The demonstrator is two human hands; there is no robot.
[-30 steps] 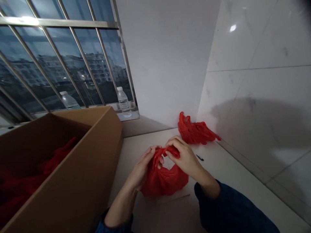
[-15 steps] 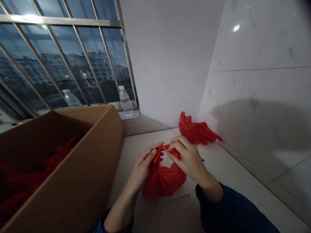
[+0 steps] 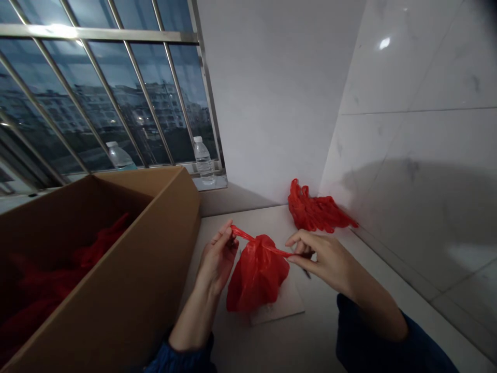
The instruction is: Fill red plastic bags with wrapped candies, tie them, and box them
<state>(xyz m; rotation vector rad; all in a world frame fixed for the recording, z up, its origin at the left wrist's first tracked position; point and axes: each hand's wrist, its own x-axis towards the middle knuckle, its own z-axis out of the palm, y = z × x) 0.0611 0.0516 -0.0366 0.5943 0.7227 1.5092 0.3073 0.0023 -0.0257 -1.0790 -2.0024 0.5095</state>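
Note:
A filled red plastic bag stands on a white card on the pale floor in front of me. My left hand pinches one of its handles, pulled out to the left. My right hand pinches the other handle, drawn out to the right. The two handles are stretched taut across the top of the bag, crossing at its gathered mouth.
A large open cardboard box with red bags inside stands at the left. A pile of red plastic bags lies by the tiled wall. Two water bottles stand on the sill under the barred window.
My hands were close together over the bag's mouth; they have moved apart, pulling the two handles out sideways until they are taut. The bag's top has drawn in.

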